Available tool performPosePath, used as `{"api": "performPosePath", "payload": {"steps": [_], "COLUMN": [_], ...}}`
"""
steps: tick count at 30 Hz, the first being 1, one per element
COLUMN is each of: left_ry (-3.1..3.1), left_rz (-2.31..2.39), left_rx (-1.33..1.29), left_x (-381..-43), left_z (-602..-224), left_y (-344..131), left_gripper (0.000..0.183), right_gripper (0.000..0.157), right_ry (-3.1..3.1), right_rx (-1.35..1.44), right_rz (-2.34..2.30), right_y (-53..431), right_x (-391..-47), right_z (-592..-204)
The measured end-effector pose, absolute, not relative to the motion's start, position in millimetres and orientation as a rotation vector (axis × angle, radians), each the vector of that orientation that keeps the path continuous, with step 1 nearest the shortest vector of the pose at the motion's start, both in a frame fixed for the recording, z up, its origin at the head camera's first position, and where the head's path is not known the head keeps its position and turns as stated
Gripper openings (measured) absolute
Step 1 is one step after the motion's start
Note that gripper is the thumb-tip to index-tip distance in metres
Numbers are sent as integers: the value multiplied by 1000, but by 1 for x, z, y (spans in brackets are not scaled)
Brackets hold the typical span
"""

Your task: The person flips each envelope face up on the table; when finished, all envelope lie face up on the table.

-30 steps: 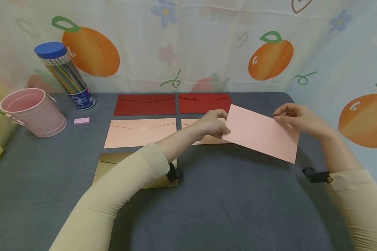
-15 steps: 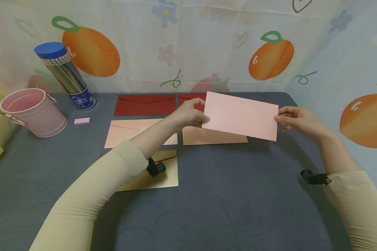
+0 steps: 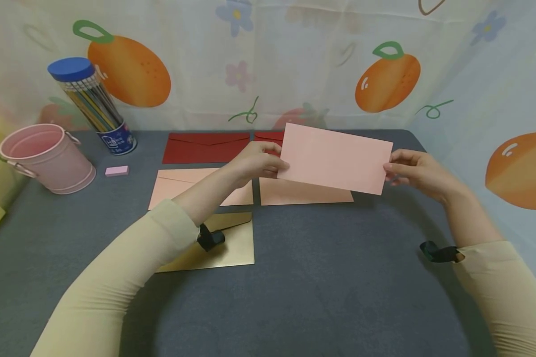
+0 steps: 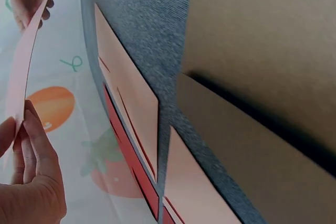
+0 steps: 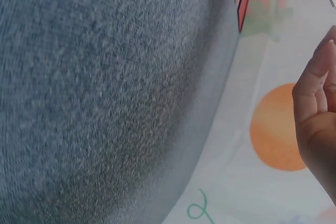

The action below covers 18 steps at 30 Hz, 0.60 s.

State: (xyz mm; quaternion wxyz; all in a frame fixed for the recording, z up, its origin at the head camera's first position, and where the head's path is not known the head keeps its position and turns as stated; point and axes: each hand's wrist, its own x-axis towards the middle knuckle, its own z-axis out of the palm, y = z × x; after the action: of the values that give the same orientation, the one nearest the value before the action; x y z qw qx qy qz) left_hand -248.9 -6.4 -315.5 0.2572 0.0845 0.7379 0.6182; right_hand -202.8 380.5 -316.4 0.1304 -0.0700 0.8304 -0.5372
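Both hands hold a pink envelope (image 3: 335,158) raised above the table, its plain side facing me and its right end tilted lower. My left hand (image 3: 259,161) pinches the left edge between thumb and fingers, also visible in the left wrist view. At the opposite edge, my right hand (image 3: 420,171) pinches it near the middle. Beneath and behind it lies another peach-pink envelope (image 3: 305,193), partly covered in the head view. A second peach-pink envelope (image 3: 171,181) and a gold envelope (image 3: 232,243) lie under my left arm, which hides parts of them.
A red envelope (image 3: 205,148) lies at the back, with another red envelope (image 3: 268,135) mostly hidden to its right. On the left stand a pink bucket (image 3: 49,158) and a blue-lidded tub of pencils (image 3: 91,104), near a small pink eraser (image 3: 117,171). A fruit-print curtain (image 3: 290,59) hangs behind.
The held envelope has moved left and upward with both hands, more at first and only slightly in the last half second. More of the peach-pink envelope below shows on its right side.
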Motion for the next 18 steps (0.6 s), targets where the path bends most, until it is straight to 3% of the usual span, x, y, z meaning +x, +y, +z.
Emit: {"api": "performPosePath", "payload": {"steps": [18], "left_ry": [2176], "left_rz": [1682], "left_rx": [251], "left_x": [-251], "left_z": [-314], "left_y": [-23], "left_gripper": [29], "right_gripper": [28], "right_ry": [1805], "right_rx": [-422], "right_rz": [-2095], "right_y": [372], "right_x": [-208], "right_z": [-319]}}
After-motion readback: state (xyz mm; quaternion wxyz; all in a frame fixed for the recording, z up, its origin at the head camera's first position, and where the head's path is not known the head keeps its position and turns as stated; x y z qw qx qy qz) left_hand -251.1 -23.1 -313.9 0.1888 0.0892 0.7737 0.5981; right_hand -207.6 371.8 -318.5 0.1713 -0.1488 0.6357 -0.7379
